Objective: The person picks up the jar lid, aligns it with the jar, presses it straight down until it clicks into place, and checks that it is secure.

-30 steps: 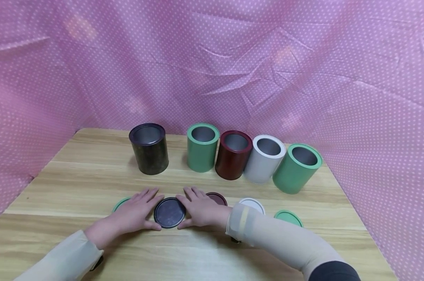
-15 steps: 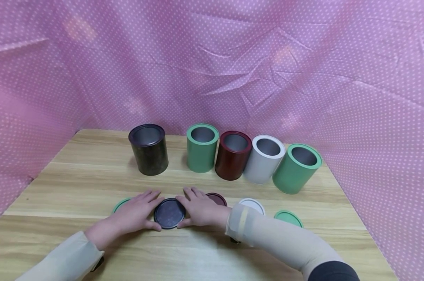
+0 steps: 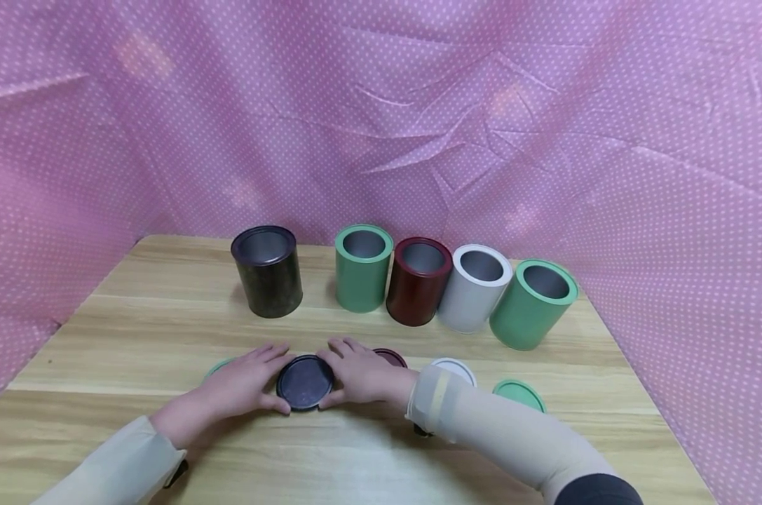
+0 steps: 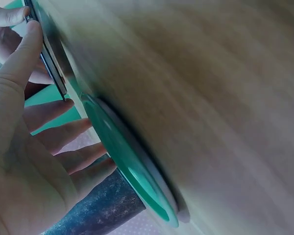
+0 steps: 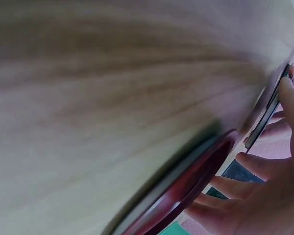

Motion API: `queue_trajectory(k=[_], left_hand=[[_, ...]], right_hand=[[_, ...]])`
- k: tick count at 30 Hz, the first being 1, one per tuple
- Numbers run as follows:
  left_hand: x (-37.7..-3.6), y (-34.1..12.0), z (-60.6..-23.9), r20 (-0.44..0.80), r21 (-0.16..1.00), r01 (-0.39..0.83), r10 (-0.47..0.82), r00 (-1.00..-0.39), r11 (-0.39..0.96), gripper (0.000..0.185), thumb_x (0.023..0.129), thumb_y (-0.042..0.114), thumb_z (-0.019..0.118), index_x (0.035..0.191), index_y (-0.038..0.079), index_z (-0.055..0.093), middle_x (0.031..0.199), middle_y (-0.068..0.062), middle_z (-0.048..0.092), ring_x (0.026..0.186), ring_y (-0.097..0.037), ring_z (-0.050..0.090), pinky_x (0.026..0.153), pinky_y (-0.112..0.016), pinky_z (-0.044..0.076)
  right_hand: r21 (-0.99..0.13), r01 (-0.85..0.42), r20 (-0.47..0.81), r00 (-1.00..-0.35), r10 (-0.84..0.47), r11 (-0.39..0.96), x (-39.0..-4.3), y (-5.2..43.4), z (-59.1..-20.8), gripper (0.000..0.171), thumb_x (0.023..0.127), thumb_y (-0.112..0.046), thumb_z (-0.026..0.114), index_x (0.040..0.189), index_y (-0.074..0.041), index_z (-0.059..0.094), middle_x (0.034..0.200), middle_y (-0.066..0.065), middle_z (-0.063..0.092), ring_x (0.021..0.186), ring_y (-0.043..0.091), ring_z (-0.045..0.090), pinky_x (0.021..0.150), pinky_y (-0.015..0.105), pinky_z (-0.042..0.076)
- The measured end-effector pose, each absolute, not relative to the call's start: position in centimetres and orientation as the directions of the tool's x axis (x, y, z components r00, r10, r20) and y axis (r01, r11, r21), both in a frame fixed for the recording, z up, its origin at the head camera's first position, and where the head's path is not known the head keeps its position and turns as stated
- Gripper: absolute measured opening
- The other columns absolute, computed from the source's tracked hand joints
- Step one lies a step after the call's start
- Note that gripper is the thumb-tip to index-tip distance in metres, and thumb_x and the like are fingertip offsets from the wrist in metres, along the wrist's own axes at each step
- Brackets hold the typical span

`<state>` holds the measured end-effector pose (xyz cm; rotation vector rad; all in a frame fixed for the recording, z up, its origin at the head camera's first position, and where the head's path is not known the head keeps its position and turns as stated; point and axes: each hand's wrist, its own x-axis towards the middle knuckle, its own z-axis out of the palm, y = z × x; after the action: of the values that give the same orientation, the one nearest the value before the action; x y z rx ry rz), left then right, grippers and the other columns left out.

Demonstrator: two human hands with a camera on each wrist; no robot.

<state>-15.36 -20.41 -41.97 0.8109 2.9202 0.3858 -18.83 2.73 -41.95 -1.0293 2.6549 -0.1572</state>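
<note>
Both hands hold a black round can lid (image 3: 305,383) by its rim, one on each side. My left hand (image 3: 245,382) has thumb and index finger on the left rim, its other fingers spread. Opposite it, my right hand (image 3: 358,372) takes the right rim between thumb and index finger. In the left wrist view the black lid (image 4: 50,66) shows edge-on, a little off the tabletop. A green lid (image 4: 130,161) lies beside the left fingers, partly hidden by that hand in the head view. Beside the right fingers lies a dark red lid (image 5: 186,191).
A black open can (image 3: 268,280) stands upright at the back left. To its right are a green can (image 3: 362,284), a dark red can (image 3: 415,294), a white can (image 3: 472,305) and another green can (image 3: 522,319). White (image 3: 454,366) and green (image 3: 519,393) lids lie beyond the right forearm.
The black lid has risen slightly from the tabletop between the two hands. Hands and cans otherwise keep their places; the head view has shifted very slightly.
</note>
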Motion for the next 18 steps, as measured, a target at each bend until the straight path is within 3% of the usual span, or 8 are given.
queue_trajectory(k=[18], left_hand=[[-15.94,-21.12,-41.63,0.021,0.385,0.471,0.503,-0.864,0.794,0.085,0.073,0.051,0.078,0.135,0.0,0.053,0.134,-0.02,0.057,0.123,-0.038,0.054,0.1,-0.053,0.045]], right_hand=[[-0.29,-0.633,-0.186,-0.698,-0.691,0.718,-19.53,3.03,-41.4,0.082,0.083,-0.055,0.069,0.149,-0.019,0.035,0.15,0.007,0.041,0.138,0.025,0.039,0.11,0.038,0.039]])
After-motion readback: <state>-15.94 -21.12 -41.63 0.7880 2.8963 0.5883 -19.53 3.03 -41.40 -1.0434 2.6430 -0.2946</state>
